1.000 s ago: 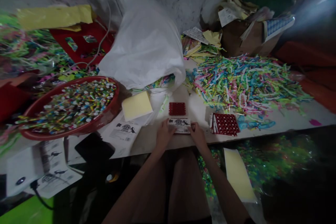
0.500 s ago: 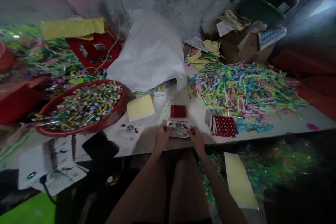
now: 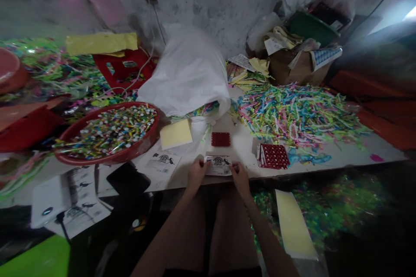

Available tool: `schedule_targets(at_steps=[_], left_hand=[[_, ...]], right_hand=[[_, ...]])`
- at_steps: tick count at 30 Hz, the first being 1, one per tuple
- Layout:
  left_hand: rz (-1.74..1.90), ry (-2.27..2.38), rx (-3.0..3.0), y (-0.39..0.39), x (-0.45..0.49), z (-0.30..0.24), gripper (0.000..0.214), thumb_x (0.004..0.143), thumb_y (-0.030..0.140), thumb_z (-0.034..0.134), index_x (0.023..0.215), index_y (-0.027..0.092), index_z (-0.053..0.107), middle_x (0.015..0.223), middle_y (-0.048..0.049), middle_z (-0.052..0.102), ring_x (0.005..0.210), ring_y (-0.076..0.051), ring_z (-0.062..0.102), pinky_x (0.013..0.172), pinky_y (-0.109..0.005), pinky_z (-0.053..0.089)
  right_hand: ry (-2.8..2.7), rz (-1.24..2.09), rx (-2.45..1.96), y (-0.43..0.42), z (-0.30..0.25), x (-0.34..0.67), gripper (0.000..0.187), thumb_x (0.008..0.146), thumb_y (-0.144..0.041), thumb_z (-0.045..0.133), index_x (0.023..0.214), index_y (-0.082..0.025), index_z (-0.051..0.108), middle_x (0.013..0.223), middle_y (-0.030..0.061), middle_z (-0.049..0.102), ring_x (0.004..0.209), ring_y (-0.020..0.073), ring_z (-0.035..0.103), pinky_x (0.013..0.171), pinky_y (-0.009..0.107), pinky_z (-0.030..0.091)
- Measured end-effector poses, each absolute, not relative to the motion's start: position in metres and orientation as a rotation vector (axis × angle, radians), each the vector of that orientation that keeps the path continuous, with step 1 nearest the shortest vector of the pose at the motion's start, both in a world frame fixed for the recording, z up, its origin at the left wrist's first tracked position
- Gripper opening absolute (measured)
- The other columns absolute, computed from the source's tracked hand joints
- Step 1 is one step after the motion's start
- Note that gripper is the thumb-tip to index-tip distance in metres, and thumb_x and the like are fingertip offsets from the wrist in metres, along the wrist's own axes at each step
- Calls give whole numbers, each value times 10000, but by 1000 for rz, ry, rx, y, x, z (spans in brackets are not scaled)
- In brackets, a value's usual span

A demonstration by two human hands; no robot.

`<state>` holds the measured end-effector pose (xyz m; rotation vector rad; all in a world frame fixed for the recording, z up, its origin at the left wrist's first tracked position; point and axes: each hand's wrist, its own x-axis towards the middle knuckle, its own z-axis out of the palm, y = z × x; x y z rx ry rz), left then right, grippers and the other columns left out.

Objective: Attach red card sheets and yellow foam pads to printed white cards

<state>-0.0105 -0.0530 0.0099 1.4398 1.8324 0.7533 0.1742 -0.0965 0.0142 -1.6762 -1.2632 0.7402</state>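
Observation:
My left hand (image 3: pixel 196 174) pinches the left end of a small printed paper card (image 3: pixel 218 165) at the table's front edge. At its right end, the fingers of my right hand (image 3: pixel 239 177) are closed on the same card. Black print with the word TOY and a barcode faces up, and a thin red strip shows along its far edge. Just beyond lies a flat red patterned card (image 3: pixel 220 139). To the right sits a folded stack of red cards with white figures (image 3: pixel 274 156). A printed white sheet (image 3: pixel 159 163) lies left of my left hand.
A red basin (image 3: pixel 152 132) of small colourful pieces stands left, beside a yellow pad (image 3: pixel 176 134). Behind is a big white sack (image 3: pixel 191 69). Colourful strips (image 3: pixel 302 112) are heaped right. A white power bank (image 3: pixel 50 201) with a cable lies front left.
My hands still hold the printed card, which now lies slightly lower and flatter, with a red strip showing at its far edge. The head view has shifted a little.

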Motion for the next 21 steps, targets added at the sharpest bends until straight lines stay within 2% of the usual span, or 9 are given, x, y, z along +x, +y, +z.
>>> schedule_targets(at_steps=[4,9,14,18,21], left_hand=[[930,1696,1375,-58,-11,10,243,731,434,559,688,201,508,634,37,548,633,-143,523,602,-241,358],[1257,1497,1126,-66,-7,20,311,623,471,656,720,194,552,611,46,560,603,-129,520,598,-242,384],[1370,1357,933,-78,0,41,344,596,462,684,725,175,545,614,28,597,596,-125,546,597,-247,420],[1455,1249,821,-89,7,53,354,551,400,745,741,185,537,544,70,547,546,-94,512,577,-218,413],[1479,1143,738,-93,18,58,387,505,374,785,734,188,535,492,96,486,516,-78,477,557,-202,402]], right_hand=[[-1194,750,-1614,-101,16,171,304,775,-474,502,814,-183,583,680,-2,595,638,166,538,632,276,407],[-1171,713,-1600,-104,23,170,335,771,-504,517,825,-184,601,622,-25,540,589,148,476,591,262,382],[-1099,686,-1606,-107,32,166,388,771,-548,492,845,-187,614,654,-13,549,620,159,486,625,277,402],[-1076,613,-1666,-108,32,164,436,780,-556,495,976,-192,633,808,33,612,750,189,541,763,325,431],[-1016,701,-1630,-108,26,171,557,748,-571,527,1131,-171,590,881,59,637,813,212,577,790,355,450]])
